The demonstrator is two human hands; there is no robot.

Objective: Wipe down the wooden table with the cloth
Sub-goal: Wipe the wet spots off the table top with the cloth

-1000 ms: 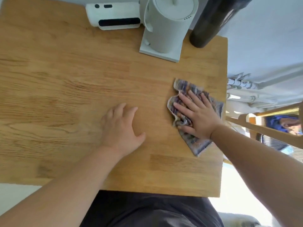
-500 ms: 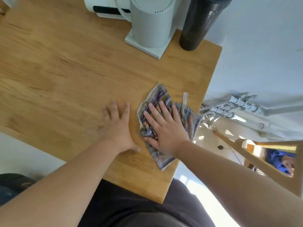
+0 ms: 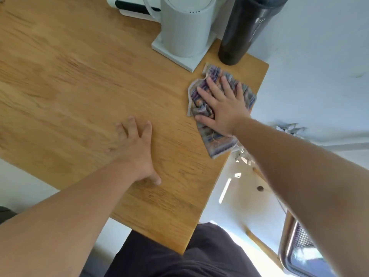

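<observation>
The wooden table (image 3: 79, 86) fills the left and middle of the head view. A crumpled patterned cloth (image 3: 214, 140) lies near the table's right edge, and part of it hangs over that edge. My right hand (image 3: 221, 104) presses flat on the cloth with its fingers spread, close to the far right corner. My left hand (image 3: 135, 150) rests palm down on bare wood to the left of the cloth, fingers apart, holding nothing.
A white kettle (image 3: 185, 27) on a square base stands at the back, just beyond the cloth. A dark tall bottle (image 3: 245, 31) stands at the far right corner. A white device (image 3: 129, 7) lies behind the kettle. My dark-clothed lap (image 3: 169, 254) is below the table's near corner.
My right hand has slid the cloth away from me along the right edge, towards the kettle and bottle. My left hand stays flat on the wood. The camera has shifted.
</observation>
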